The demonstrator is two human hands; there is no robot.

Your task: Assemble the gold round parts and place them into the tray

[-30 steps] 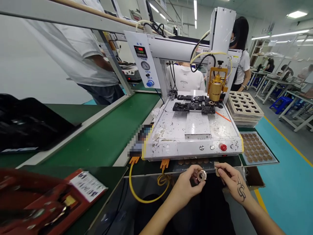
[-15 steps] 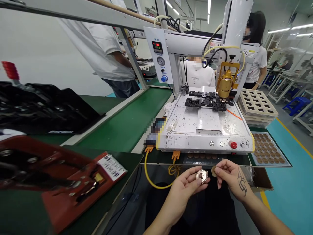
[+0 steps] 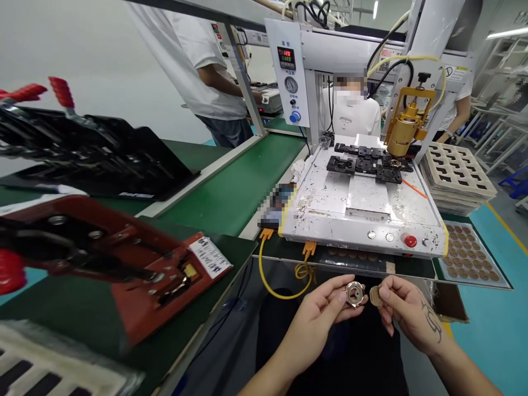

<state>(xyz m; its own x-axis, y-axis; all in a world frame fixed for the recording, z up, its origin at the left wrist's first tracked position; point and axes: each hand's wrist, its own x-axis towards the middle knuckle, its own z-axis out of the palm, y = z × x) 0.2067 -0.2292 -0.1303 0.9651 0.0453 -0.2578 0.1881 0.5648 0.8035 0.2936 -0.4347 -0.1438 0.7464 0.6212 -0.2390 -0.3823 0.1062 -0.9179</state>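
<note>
My left hand (image 3: pixel 319 319) pinches a small round metal ring part (image 3: pixel 355 293) in its fingertips, below the front edge of the bench. My right hand (image 3: pixel 408 313), with a tattoo on its back, pinches a small tan disc (image 3: pixel 375 296) just right of the ring part. The two pieces sit close together, a small gap between them. Both hands hover over my dark lap, in front of the white dispensing machine (image 3: pixel 363 203).
A gold dispensing head (image 3: pixel 404 129) hangs over black fixtures (image 3: pixel 365 165). A tray of tan discs (image 3: pixel 468 256) lies at the right, stacked cardboard trays (image 3: pixel 456 176) behind it. A red clamp jig (image 3: pixel 107 258) sits left, past a green conveyor (image 3: pixel 231 187). Other people stand behind.
The view has swung left and down, bringing the red jig further in. My hands stay together, the ring part turned slightly, the disc still held beside it.
</note>
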